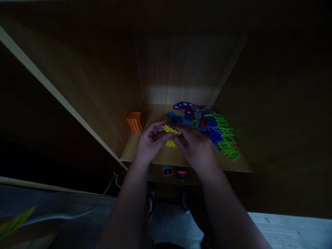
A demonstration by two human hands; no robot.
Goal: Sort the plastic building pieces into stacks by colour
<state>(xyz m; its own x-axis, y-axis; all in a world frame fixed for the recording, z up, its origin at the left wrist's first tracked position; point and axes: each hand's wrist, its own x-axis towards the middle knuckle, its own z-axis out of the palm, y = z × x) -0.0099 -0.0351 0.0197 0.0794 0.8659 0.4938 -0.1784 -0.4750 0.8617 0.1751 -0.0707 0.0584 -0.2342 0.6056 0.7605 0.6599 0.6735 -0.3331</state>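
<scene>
Between my left hand (150,140) and my right hand (194,143) are yellow interlocking plastic pieces (171,130) with toothed edges, pinched at both ends by fingers and thumbs. Just beneath them, more yellow pieces (171,143) show on the wooden shelf (166,158), partly hidden by my thumbs. Left of my hands stands a neat stack of orange pieces (135,122). Past my right hand spreads a loose pile of blue pieces (214,135), green pieces (225,128), and purple pieces (183,105), with some grey and red ones mixed in.
Tall wooden cabinet walls enclose the shelf on both sides, with a back panel (181,69) behind. Below the shelf edge lie a small device with a lit display (167,171) and a phone (182,172) with a cable. A yellow-green leaf (17,221) is at lower left.
</scene>
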